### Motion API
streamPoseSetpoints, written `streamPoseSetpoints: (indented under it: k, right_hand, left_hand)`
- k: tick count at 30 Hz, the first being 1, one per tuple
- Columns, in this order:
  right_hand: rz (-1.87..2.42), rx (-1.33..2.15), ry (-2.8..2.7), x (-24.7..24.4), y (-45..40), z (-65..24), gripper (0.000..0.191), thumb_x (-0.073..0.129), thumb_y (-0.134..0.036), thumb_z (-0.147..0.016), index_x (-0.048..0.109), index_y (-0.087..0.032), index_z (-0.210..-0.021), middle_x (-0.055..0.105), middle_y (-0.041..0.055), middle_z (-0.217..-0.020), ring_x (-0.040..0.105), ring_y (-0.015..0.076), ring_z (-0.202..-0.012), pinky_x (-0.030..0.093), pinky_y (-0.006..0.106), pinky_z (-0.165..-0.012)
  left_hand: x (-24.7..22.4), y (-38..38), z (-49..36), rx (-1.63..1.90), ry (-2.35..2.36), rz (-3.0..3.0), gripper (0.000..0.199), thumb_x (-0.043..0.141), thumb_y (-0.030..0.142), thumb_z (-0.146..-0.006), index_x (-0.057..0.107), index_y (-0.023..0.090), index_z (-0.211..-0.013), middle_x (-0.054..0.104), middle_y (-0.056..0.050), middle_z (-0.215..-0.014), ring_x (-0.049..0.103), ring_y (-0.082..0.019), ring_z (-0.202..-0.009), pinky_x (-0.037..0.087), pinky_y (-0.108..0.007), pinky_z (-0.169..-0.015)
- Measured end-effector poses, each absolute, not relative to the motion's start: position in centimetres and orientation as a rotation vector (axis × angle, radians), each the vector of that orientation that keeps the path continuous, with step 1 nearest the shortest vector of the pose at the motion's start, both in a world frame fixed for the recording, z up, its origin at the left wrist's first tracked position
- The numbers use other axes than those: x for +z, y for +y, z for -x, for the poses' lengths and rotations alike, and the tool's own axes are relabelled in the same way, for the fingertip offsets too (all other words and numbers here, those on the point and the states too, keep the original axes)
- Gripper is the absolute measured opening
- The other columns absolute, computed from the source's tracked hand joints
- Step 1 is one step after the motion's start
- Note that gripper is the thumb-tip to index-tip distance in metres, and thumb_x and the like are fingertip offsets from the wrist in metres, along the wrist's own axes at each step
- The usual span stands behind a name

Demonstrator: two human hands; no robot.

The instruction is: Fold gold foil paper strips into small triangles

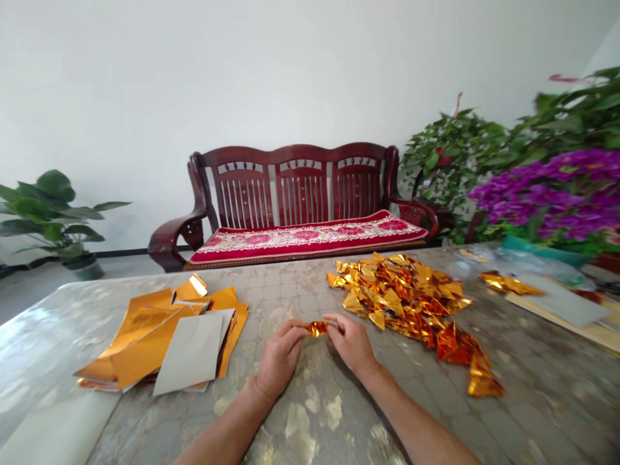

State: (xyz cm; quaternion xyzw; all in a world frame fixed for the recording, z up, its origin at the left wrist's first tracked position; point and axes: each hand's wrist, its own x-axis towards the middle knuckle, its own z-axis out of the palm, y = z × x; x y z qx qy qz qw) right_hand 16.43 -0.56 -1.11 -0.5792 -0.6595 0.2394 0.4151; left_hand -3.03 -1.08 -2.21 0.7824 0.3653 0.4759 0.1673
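Note:
A small folded piece of gold foil paper [318,329] is stretched between my two hands, above the middle of the table. My left hand [281,355] pinches its left end with thumb and fingers. At the other end, my right hand [352,342] grips it the same way; its fingertips partly cover that end. Just beyond my right hand spreads a heap of folded gold foil pieces [402,290], shiny and pointed at the ends. On the left lies a loose stack of flat gold foil sheets [150,329], with a grey sheet [191,352] face up on top.
The table [290,297] has a patterned cover. At the right are a clear plastic bag [542,265], another grey sheet [562,302] and purple flowers [552,194]. A wooden bench [300,187] stands behind the table, with a potted plant [53,213] at the far left.

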Motion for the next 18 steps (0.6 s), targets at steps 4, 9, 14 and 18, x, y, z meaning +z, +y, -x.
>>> streamPoseSetpoints:
  k: [4,9,14,18]
  right_hand:
    - [1.569,0.113,-1.748,0.4,-0.3,-18.0,0.034,0.048,-0.028,-0.091,0.066,-0.02,-0.119,0.072,0.0048,-0.088,0.062,0.0205,-0.082,0.042,0.03,-0.076]
    - [1.71,-0.45,-1.569,2.2,0.9,-22.7,0.025,0.054,-0.015,-0.084,0.07,-0.02,-0.102,0.066,0.0104,-0.105,0.052,0.0266,-0.097,0.037,0.037,-0.082]
    - [1.917,-0.506,-1.569,1.7,1.7,-26.0,0.02,0.063,-0.017,-0.076,0.074,-0.023,-0.091,0.068,0.0093,-0.102,0.051,0.0268,-0.091,0.033,0.037,-0.073]
    - [2.005,-0.467,-1.625,0.7,2.0,-26.3,0.015,0.064,-0.018,-0.076,0.075,-0.025,-0.083,0.071,0.0067,-0.092,0.053,0.0256,-0.086,0.029,0.036,-0.069]
  left_hand:
    - [-2.1,-0.9,3.0,1.445,1.139,-2.171,0.019,0.05,0.013,-0.092,0.067,0.021,-0.089,0.068,-0.004,-0.093,0.065,-0.016,-0.089,0.053,-0.028,-0.081]
    - [-2.1,-0.9,3.1,1.436,1.159,-2.164,0.018,0.052,0.013,-0.09,0.067,0.022,-0.088,0.069,-0.003,-0.092,0.066,-0.016,-0.088,0.054,-0.028,-0.081]
    - [-2.1,-0.9,3.0,1.424,1.144,-2.174,0.018,0.052,0.011,-0.09,0.067,0.021,-0.088,0.069,-0.003,-0.091,0.066,-0.015,-0.088,0.053,-0.028,-0.081]
    - [-2.1,-0.9,3.0,1.43,1.143,-2.173,0.019,0.052,0.011,-0.09,0.067,0.021,-0.088,0.069,-0.003,-0.091,0.066,-0.015,-0.087,0.054,-0.028,-0.08]
